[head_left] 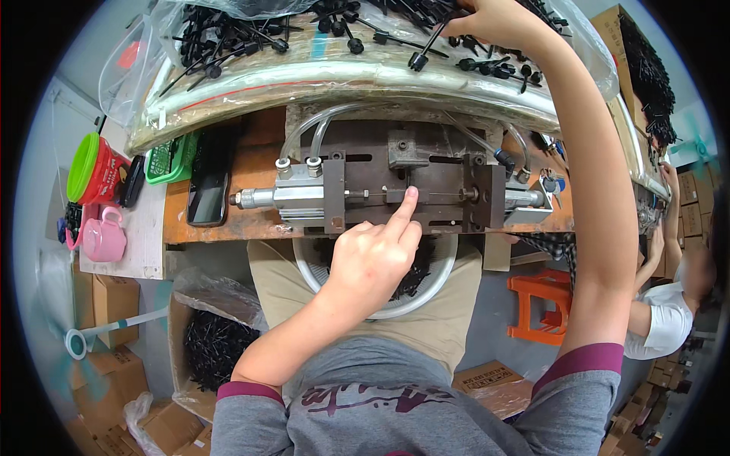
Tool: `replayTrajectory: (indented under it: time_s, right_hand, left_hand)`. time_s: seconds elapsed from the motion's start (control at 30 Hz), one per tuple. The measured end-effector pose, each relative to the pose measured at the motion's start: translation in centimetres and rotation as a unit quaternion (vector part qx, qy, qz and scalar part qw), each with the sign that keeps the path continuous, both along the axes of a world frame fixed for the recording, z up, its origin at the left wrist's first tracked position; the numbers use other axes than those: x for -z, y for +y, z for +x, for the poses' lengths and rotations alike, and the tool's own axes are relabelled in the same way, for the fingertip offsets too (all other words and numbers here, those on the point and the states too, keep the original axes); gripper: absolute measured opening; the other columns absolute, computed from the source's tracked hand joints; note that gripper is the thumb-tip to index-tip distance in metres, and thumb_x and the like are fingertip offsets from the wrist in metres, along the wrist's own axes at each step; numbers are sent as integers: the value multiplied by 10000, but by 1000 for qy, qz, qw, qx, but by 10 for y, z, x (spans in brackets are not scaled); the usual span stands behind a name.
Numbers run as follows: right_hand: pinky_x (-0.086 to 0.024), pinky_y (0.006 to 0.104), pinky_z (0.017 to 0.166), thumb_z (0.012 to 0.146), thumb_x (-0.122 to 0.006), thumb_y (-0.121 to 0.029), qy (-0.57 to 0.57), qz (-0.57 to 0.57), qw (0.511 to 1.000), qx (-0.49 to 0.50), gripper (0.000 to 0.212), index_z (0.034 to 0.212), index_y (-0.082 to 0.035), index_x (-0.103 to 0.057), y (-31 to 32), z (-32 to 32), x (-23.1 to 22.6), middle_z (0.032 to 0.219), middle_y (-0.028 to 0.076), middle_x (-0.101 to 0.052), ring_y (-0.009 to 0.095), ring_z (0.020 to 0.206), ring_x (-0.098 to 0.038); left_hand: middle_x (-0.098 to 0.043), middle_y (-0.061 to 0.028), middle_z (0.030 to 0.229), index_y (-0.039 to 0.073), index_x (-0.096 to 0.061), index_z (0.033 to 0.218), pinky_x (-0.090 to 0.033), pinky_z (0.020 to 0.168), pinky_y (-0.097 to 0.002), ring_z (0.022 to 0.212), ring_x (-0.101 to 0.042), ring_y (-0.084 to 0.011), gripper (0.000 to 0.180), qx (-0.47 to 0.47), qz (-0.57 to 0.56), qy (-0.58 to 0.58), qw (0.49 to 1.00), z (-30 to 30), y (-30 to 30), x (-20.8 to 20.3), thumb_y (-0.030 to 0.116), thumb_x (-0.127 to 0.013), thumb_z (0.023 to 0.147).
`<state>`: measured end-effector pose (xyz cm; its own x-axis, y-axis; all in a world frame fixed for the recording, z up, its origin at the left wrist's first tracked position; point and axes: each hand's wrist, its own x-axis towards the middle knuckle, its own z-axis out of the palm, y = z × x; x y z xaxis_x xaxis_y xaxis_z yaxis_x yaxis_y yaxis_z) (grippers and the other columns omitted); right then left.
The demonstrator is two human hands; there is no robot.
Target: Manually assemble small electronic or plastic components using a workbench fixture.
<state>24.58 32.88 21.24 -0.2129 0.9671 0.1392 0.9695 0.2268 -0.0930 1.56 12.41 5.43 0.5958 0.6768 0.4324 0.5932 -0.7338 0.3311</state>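
My left hand [378, 254] reaches over a dark metal fixture [365, 167]. Its index finger is stretched out and its tip rests at the small centre block, while the other fingers curl in; I see nothing held. A silver pneumatic cylinder [300, 199] is mounted on the fixture's left, and another cylinder [525, 201] on its right. At the far side, my right hand [475, 21] is closed, pinching the upper end of a thin black plastic rod [430, 42] with a wider end. Similar black rods [243, 42] lie heaped around it on a plastic-covered surface.
A white tub [304, 266] of black parts sits at my lap. Left are a phone [209, 182], green basket [171, 159], red tub [99, 171] and pink cup [104, 234]. Lower left stands a box of black parts [217, 346]. Right: an orange stool [538, 308] and another person [660, 323].
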Motion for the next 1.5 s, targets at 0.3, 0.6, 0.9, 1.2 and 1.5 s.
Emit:
replayTrajectory:
  time_s: [0.3, 0.6, 0.9, 1.2, 1.5]
  right_hand:
    - [-550, 389, 750, 738, -815, -300, -29, -106, 994, -25, 378, 947, 7, -744, -3, -11, 9, 872, 194, -736, 305, 816, -711]
    - [-571, 394, 754, 670, -764, -117, -126, -72, 988, -43, 293, 946, -18, -767, -15, -33, -2, 879, 192, -736, 329, 830, -716]
    - [-562, 407, 751, 693, -691, -79, -94, -123, 988, -13, 300, 967, 41, -716, -20, -50, -6, 923, 242, -716, 354, 876, -704]
    - [-543, 418, 757, 701, -651, 15, -54, 130, 978, -155, 253, 945, 62, -696, -38, -9, 2, 914, 240, -680, 384, 867, -670]
    - [-554, 284, 696, 788, -718, 51, 9, 362, 911, -199, 307, 1060, -88, -746, -99, 11, 43, 973, 52, -723, 177, 796, -699]
  left_hand:
    - [-716, -82, 1101, 43, -714, 1066, -522, 876, -388, 1005, -641, -297, 232, -116, 279, -146, 942, 23, 104, -66, 138, -716, 855]
    - [-674, -97, 956, 34, -721, 1045, -545, 782, -352, 854, -661, -276, 192, -45, 159, -112, 980, -1, 110, -80, 87, -708, 861]
    - [-665, -121, 1202, 15, -709, 972, -584, 732, -323, 881, -707, -227, 262, 38, -89, -155, 983, -26, 3, -44, 67, -819, 741]
    - [-665, -135, 1283, 43, -684, 938, -543, 679, -300, 737, -679, -204, 266, -8, 45, -36, 998, -3, -11, 6, 129, -806, 717]
    - [-668, -138, 1278, 54, -666, 913, -518, 566, -301, 573, -634, -228, 298, -8, 25, -1, 1000, 0, -2, 3, 173, -827, 692]
